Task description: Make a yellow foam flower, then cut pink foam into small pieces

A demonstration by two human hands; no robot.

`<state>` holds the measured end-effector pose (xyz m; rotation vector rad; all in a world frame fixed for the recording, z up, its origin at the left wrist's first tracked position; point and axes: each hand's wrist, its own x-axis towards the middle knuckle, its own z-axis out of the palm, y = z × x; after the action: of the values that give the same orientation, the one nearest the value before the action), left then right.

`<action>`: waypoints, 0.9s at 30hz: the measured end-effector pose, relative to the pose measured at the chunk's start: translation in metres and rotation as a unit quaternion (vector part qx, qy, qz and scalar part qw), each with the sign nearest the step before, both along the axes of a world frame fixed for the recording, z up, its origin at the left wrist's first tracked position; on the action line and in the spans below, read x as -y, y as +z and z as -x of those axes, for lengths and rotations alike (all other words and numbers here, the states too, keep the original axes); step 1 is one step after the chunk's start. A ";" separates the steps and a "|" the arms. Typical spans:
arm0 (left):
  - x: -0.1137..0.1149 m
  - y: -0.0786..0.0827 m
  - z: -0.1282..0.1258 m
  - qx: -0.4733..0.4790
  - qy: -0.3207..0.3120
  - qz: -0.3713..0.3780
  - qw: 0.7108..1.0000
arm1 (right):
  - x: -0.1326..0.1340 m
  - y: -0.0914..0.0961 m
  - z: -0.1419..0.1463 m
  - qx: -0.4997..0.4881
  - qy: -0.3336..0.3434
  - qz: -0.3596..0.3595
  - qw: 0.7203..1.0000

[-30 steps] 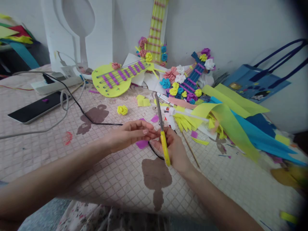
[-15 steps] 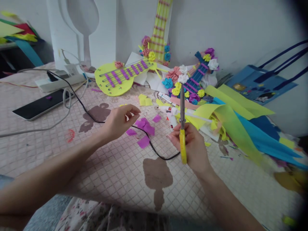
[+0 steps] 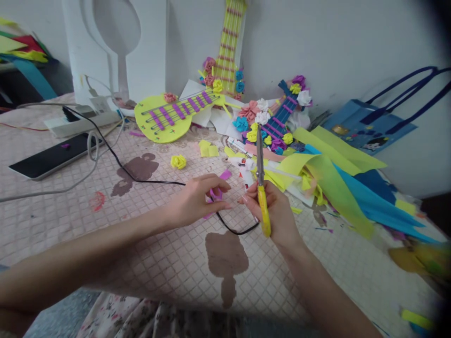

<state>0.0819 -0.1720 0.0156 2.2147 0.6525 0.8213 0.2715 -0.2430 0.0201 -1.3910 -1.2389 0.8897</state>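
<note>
My left hand [image 3: 199, 197] hovers over the purple paper pieces [image 3: 215, 193], with thumb and fingers apart and nothing seen between them; it covers most of the pieces. In my right hand [image 3: 278, 213] is a pair of scissors [image 3: 262, 197] with yellow handles, its blades together and pointing away from me. A black cord [image 3: 232, 230] runs across the table beneath both hands. Beyond my left hand lies a yellow paper flower [image 3: 178, 162], near some yellow paper squares [image 3: 208, 149]. A white glue gun [image 3: 246, 172] rests just behind the scissors.
At the back lie a yellow paper guitar [image 3: 165, 119] and a blue one [image 3: 280, 117] with paper flowers. Yellow crepe paper [image 3: 338, 188] and blue sheets spread to the right, near a blue bag [image 3: 366, 124]. A dark tablet [image 3: 52, 155] and a power strip [image 3: 66, 124] are left.
My left hand has moved right, onto the purple pieces, and the yellow flower it covered now shows. My right hand still holds the scissors. The view has shifted slightly.
</note>
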 end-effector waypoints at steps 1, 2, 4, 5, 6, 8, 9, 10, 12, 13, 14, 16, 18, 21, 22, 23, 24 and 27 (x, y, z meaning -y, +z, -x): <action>0.002 0.002 -0.004 -0.002 -0.003 -0.010 1.000 | 0.000 0.000 0.001 -0.005 0.004 0.004 1.000; 0.003 0.003 -0.009 -0.006 -0.007 -0.017 1.000 | 0.000 0.000 0.002 -0.011 0.007 0.007 1.000; 0.005 0.004 -0.017 -0.014 -0.019 -0.014 1.000 | 0.001 0.000 0.003 -0.023 0.010 0.002 1.000; 0.005 0.003 -0.021 -0.020 -0.024 0.000 1.000 | 0.001 0.000 0.004 -0.026 0.009 -0.004 1.000; 0.005 0.001 -0.025 -0.026 -0.028 0.024 0.999 | 0.001 0.000 0.005 -0.026 0.006 -0.011 1.000; 0.005 -0.003 -0.029 -0.036 -0.035 0.087 0.995 | 0.002 0.000 0.006 -0.022 -0.002 -0.026 0.999; 0.004 -0.005 -0.031 -0.035 -0.041 0.117 0.992 | 0.002 0.000 0.005 -0.022 -0.006 -0.033 0.999; 0.003 -0.006 -0.031 -0.032 -0.049 0.142 0.988 | 0.002 0.000 0.005 -0.022 -0.010 -0.038 0.999; -0.001 -0.007 -0.029 -0.019 -0.067 0.168 0.983 | 0.002 0.000 0.003 -0.021 -0.020 -0.043 0.999; -0.003 -0.005 -0.027 -0.014 -0.071 0.171 0.983 | 0.002 0.001 0.003 -0.019 -0.026 -0.041 0.999; -0.005 -0.002 -0.024 -0.012 -0.070 0.170 0.983 | 0.003 0.001 0.002 -0.016 -0.034 -0.036 0.999; -0.011 0.006 -0.016 -0.016 -0.048 0.162 0.985 | 0.003 0.001 0.001 -0.014 -0.046 -0.029 0.998; -0.019 0.016 -0.008 -0.022 -0.013 0.141 0.990 | 0.003 0.001 0.001 -0.017 -0.043 -0.021 0.999; -0.039 0.029 0.004 -0.026 0.061 0.079 0.995 | 0.002 -0.001 0.003 -0.021 -0.033 -0.026 0.999; -0.047 0.032 0.008 -0.026 0.091 0.050 0.994 | 0.002 -0.002 0.003 -0.020 -0.031 -0.026 0.999; -0.058 0.035 0.012 -0.025 0.134 0.019 0.990 | 0.002 -0.002 0.004 -0.019 -0.031 -0.022 0.999; -0.068 0.037 0.015 -0.025 0.174 -0.007 0.984 | 0.002 -0.002 0.004 -0.019 -0.029 -0.015 0.999; -0.101 0.041 0.025 -0.033 0.262 -0.065 0.962 | 0.002 -0.003 0.006 -0.019 -0.026 -0.003 0.999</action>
<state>0.0569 -0.0713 0.0565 2.2184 1.2855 1.0751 0.2657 -0.2455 0.0168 -1.3894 -1.1708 0.8719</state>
